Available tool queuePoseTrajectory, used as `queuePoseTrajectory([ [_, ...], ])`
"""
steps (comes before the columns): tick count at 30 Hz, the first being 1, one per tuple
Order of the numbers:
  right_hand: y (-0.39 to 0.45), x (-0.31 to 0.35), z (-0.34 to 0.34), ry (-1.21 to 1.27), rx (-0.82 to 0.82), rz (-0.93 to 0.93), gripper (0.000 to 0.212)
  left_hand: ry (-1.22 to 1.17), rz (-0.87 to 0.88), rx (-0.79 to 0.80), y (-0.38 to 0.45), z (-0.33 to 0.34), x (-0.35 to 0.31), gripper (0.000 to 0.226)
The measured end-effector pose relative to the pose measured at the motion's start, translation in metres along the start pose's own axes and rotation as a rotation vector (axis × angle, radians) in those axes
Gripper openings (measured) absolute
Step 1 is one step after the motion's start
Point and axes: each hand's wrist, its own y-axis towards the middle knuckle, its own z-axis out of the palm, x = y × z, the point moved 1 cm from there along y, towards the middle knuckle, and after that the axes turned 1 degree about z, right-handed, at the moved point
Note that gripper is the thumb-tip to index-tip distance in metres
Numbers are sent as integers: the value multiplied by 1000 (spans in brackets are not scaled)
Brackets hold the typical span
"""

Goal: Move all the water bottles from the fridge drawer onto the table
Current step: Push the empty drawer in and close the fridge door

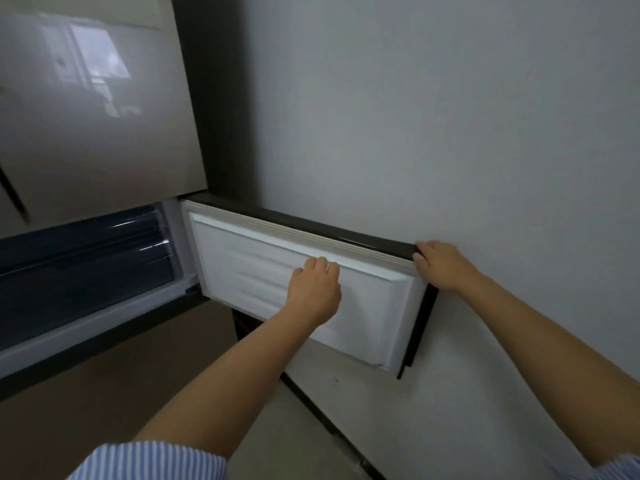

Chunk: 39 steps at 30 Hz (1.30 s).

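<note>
A small lower fridge door [304, 289], white plastic on its inner face with a pale gasket and a dark outer edge, stands swung open across the middle of the frame, close against a plain grey wall [450, 116]. The left hand [313, 289] rests on the white inner panel near the centre, its fingers bent with the fingertips against a raised ridge. The right hand [443, 268] grips the door's upper right corner, fingers curled over the dark top edge. At the left of the frame the dark fridge drawer compartment [86, 258] lies exposed, with glossy clear drawer fronts; no water bottles can be made out inside. Above it, upper left, hangs a glossy beige upper fridge door [97, 116]. Blue-and-white striped sleeves [152, 460] show along the bottom edge.
</note>
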Motion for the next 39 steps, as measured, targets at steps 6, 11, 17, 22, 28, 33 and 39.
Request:
queuePoseTrajectory([
  [6,-27,-4,-10,145,22,-265,44,-241,-122,-101,-20,0,-40,40],
  [11,-58,29,-28,329,223,-466,42,-279,-338,-171,-70,-22,-17,49],
  [17,-80,114,-5,442,251,-762,49,-328,-433,-32,-157,-63,31,54],
  [22,-81,209,25,212,108,-1065,69,-220,-580,-57,-230,-91,63,46],
  [28,-86,324,32,118,-22,-1302,69,-116,-701,-155,-296,-119,129,46],
  [33,-88,428,48,145,-68,-1325,73,7,-730,-20,-322,-132,225,76],
  [39,-77,543,55,74,-175,-1278,72,225,-727,96,-324,-142,359,75],
])
